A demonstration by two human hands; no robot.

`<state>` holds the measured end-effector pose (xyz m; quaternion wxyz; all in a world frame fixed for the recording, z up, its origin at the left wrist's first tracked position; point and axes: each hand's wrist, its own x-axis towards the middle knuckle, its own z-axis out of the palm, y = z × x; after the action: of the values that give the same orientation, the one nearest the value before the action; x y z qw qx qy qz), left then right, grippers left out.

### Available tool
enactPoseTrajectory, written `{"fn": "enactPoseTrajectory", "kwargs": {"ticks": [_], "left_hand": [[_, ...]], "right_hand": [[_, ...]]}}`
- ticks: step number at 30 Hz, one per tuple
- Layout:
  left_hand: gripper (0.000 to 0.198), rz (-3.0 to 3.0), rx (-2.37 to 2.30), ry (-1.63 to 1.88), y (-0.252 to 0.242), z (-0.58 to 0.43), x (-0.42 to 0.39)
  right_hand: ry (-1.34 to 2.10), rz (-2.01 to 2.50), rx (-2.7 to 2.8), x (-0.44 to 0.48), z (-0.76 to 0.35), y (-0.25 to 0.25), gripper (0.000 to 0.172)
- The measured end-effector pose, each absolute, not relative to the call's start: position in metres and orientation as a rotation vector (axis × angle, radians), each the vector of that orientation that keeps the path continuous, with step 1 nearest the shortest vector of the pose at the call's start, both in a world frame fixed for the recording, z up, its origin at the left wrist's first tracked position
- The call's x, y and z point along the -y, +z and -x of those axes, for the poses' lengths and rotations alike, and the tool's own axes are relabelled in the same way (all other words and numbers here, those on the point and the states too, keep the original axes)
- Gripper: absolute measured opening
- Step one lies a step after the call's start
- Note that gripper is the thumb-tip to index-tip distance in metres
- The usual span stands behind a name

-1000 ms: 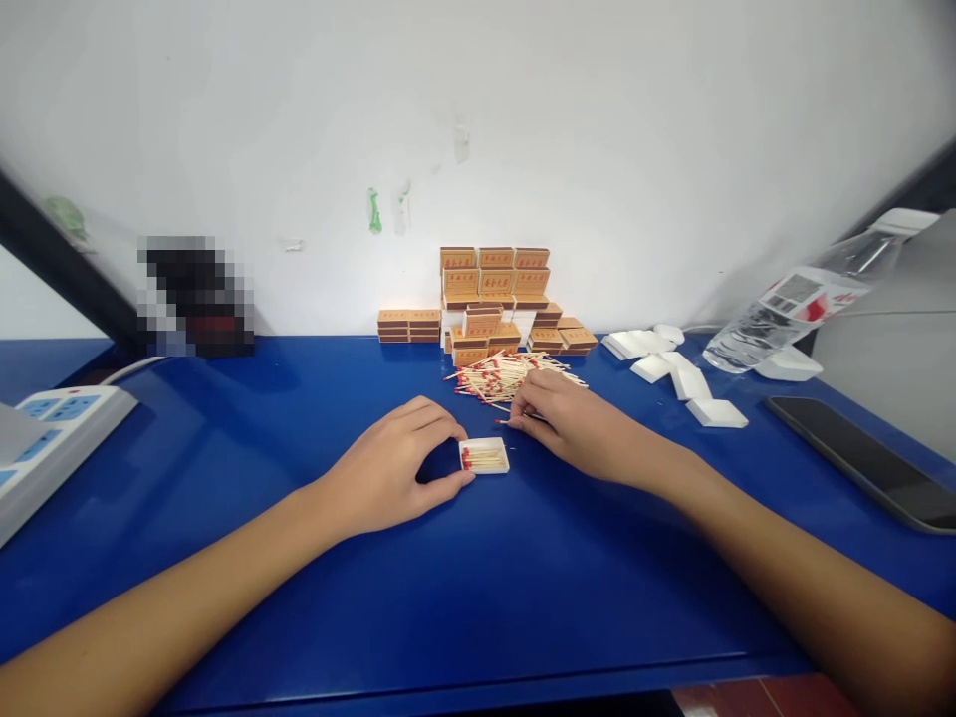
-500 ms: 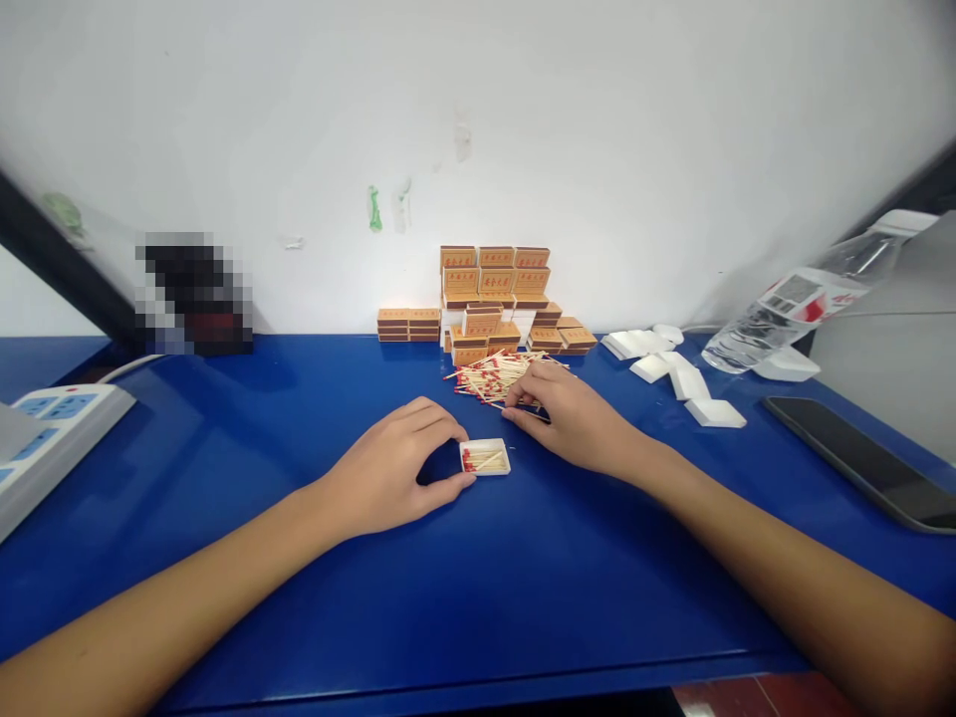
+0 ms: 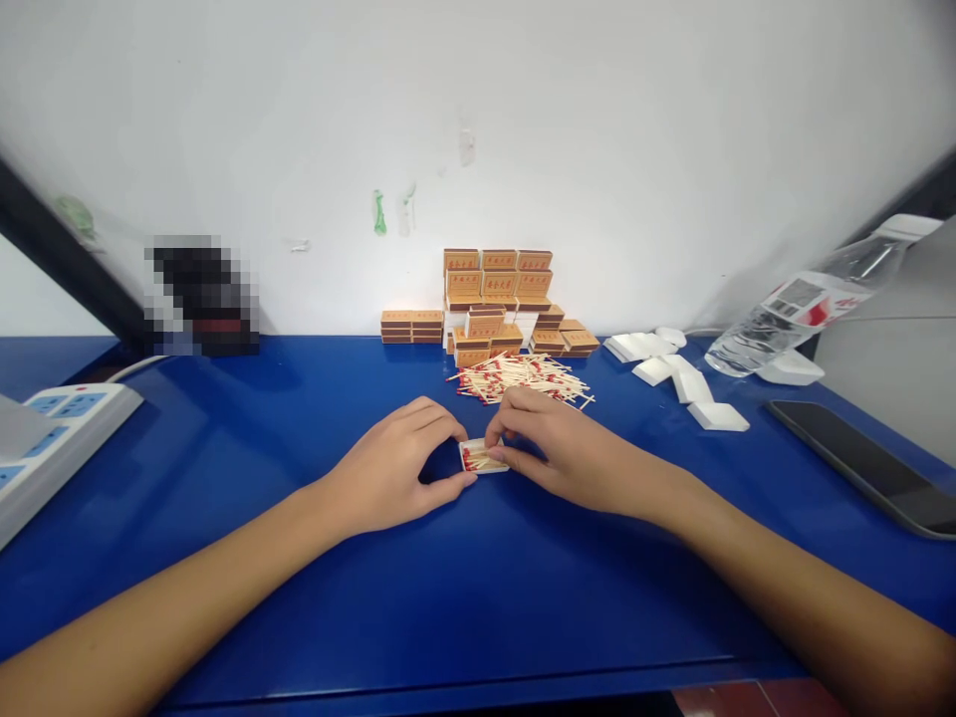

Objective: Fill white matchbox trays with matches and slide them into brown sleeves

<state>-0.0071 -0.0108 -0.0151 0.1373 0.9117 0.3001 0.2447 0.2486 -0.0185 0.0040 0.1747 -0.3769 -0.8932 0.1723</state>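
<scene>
The right hand [image 3: 551, 438] has moved to the white rectangular tray [image 3: 489, 471] the left hand [image 3: 399, 463] grips, apparently placing a pinched red-tipped wooden match [image 3: 482, 456], needing release.

Perhaps a home or office: blue desk [image 3: 418, 607], power strip [image 3: 84, 423], phone [image 3: 862, 468].

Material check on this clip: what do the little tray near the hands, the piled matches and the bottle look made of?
Tray: probably card, judging by its thin, matte white walls, though plastic is possible.
Matches: likely plain wood, being pale, dull, slim sticks with red heads.
Bottle: most likely clear plastic, glossy and see-through with bright highlights.
</scene>
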Motion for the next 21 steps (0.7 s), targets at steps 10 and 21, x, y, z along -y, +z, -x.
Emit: {"fn": "enactPoseTrajectory", "kwargs": {"ticks": [10, 21], "left_hand": [[0.023, -2.632, -0.876, 0.675, -0.015, 0.008, 0.011], [0.022, -2.641, -0.891, 0.679, -0.014, 0.008, 0.011]], "right_hand": [[0.406, 1.101, 2.484, 0.011, -0.261, 0.007, 0.015], [0.262, 1.408, 2.524, -0.019, -0.302, 0.002, 0.021]]}}
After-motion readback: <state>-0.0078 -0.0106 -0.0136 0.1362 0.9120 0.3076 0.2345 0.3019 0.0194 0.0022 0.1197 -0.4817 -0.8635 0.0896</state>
